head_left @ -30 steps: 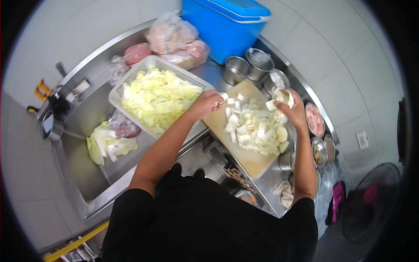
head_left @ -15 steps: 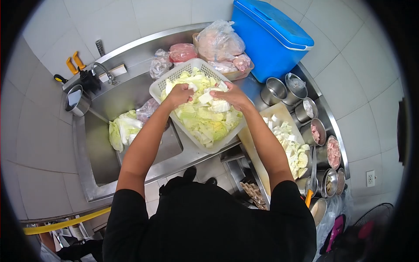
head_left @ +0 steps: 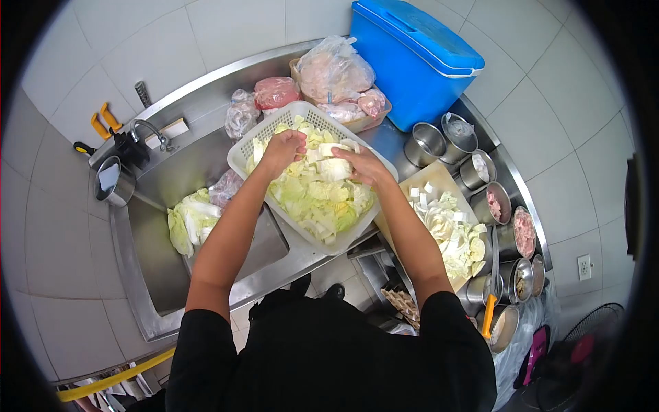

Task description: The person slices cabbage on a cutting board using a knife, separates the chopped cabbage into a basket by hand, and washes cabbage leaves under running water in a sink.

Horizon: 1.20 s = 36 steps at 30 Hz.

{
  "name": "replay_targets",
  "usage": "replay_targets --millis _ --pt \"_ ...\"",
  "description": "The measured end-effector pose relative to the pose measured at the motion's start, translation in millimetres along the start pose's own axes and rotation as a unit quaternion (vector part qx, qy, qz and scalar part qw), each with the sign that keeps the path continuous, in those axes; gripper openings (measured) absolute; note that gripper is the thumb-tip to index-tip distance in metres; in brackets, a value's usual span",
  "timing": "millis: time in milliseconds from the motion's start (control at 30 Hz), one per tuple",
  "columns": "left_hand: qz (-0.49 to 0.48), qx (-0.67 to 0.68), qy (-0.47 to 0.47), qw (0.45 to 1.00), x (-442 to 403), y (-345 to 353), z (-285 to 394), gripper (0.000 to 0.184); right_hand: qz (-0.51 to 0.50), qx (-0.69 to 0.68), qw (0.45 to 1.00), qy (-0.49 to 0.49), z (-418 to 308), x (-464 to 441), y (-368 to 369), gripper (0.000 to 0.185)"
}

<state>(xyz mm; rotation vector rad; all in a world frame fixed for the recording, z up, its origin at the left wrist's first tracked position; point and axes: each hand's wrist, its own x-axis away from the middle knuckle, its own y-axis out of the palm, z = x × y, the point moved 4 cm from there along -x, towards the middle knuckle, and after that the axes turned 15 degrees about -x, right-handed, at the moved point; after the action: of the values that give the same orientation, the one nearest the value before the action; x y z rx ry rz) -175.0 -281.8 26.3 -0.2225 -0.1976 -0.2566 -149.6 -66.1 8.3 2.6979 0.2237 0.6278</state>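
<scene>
I saw both hands over the basket (head_left: 302,110), busy with the cut cabbage (head_left: 316,196) that filled most of it. To my eye, the step in hand was putting cut stuff onto that heap. The right hand (head_left: 364,165) was bent over thick white pieces (head_left: 335,169), its fingers seemingly closed round them. The left hand (head_left: 285,150) had its fingers drawn in together, and I couldn't tell whether anything was pinched there. I judged that the next move called for loosening the right fingers low over the heap, so the pieces would come apart without spilling past the rim.

The basket was pale, perforated plastic, roughly rectangular with rounded corners, and seemed to lie partly across the edge of the steel sink (head_left: 154,275). Inside it, chunky, smooth white ribs mixed with thin, crinkled yellow-green leaf. Just to the right, a loose pile (head_left: 453,237) of the same sat on the board (head_left: 443,180), a flat cream slab, with a few squarish bits near its far end. Broad, limp leaves (head_left: 192,220) lay in the sink.

Beyond, wrinkled clear film wrapped the pink meat (head_left: 340,69), beside a hard, boxy blue cooler (head_left: 405,75). Round steel bowls (head_left: 425,141) lined the shiny surface (head_left: 395,149), and a knife (head_left: 489,316) showed its orange handle near them.
</scene>
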Motion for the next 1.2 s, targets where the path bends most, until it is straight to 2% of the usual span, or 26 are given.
replay_targets --millis 100,233,300,367,433,500,567,633,700,733,800,833,867,900,967,1000,1033,1067,1100,1133,1167,1200 --pt "-0.008 0.022 -0.021 1.0 5.8 -5.9 -9.4 0.02 -0.028 -0.019 0.999 0.026 -8.0 -1.6 31.5 0.063" --pt "0.009 0.075 -0.016 0.997 22.3 -25.0 -18.9 0.022 -0.043 0.066 0.996 0.04 0.5 -30.7 43.2 0.057" --pt "-0.044 0.049 0.034 0.997 53.0 -25.3 -9.6 0.026 -0.022 0.104 0.994 0.038 -0.1 -31.3 45.4 0.05" --pt "-0.163 -0.065 0.112 0.978 105.3 -3.1 12.8 0.029 -0.027 0.102 0.994 0.032 0.1 -37.5 39.6 0.053" --pt "-0.352 -0.032 0.081 0.932 148.4 37.0 11.5 0.025 -0.026 0.099 0.994 0.031 1.4 -41.7 30.8 0.055" --pt "-0.506 -0.083 0.04 0.858 183.3 96.0 1.1 0.027 -0.04 0.086 0.995 0.026 3.5 -42.3 33.3 0.078" --pt "-0.611 -0.158 0.123 0.766 200.0 163.6 -17.3 0.03 0.009 0.081 0.996 -0.021 10.2 -43.6 33.6 0.082" --pt "-0.645 -0.281 0.174 0.689 211.2 229.3 -28.3 0.031 -0.011 0.127 0.99 -0.053 5.4 -29.7 38.4 0.083" --pt "-0.577 -0.123 0.398 0.703 233.4 291.1 -48.4 0.037 -0.032 0.143 0.988 -0.044 -7.1 -8.9 46.1 0.077" --pt "-0.581 -0.121 0.401 0.698 246.0 299.5 -36.4 0.037 -0.025 0.142 0.988 -0.046 -9.0 -4.3 38.2 0.077" --pt "-0.597 -0.216 0.418 0.65 265.6 295.6 -20.8 0.05 -0.002 0.181 0.982 -0.055 -6.2 -7.2 44.2 0.073" --pt "-0.583 -0.225 0.407 0.667 262.1 284.5 -15.5 0.05 0.038 0.143 0.987 -0.061 8.0 -21.1 37.6 0.065" --pt "-0.596 -0.219 0.397 0.663 259.5 269.9 -12.2 0.053 0.0 0.115 0.992 -0.053 14.6 -31.7 32.0 0.055" --pt "-0.608 -0.216 0.39 0.656 253.5 253.6 -8.7 0.056 0.003 0.145 0.988 -0.045 1.9 -13.9 38.7 0.047" --pt "-0.635 -0.202 0.27 0.695 217.9 197.3 -4.0 0.054 0.005 0.11 0.994 -0.025 8.4 -22.7 30.8 0.047" --pt "-0.6 -0.17 0.191 0.758 195.3 160.9 -2.9 0.046 0.007 0.1 0.995 -0.026 4.1 -16.0 31.6 0.051" --pt "-0.484 -0.155 0.191 0.839 171.0 118.1 10.9 0.038 -0.001 0.103 0.994 -0.033 -1.5 -16.4 34.7 0.051" --pt "-0.325 -0.183 0.171 0.912 147.6 77.8 19.9 0.032 0.019 0.142 0.989 -0.022 -4.4 -17.9 33.8 0.052" --pt "-0.195 -0.109 0.181 0.958 109.0 45.1 -3.7 0.047 0.042 0.18 0.983 -0.006 -1.3 -19.1 32.3 0.053" --pt "-0.039 -0.266 0.17 0.948 101.0 15.1 20.2 0.07 0.033 0.171 0.984 -0.027 2.8 -24.0 32.0 0.051" --pt "0.052 -0.333 0.295 0.894 82.2 -1.0 15.0 0.085 0.03 0.175 0.984 -0.025 3.7 -26.9 34.2 0.051" --pt "0.097 -0.402 0.361 0.836 62.8 -8.1 11.6 0.088 0.042 0.197 0.979 -0.03 2.9 -29.6 36.6 0.049"
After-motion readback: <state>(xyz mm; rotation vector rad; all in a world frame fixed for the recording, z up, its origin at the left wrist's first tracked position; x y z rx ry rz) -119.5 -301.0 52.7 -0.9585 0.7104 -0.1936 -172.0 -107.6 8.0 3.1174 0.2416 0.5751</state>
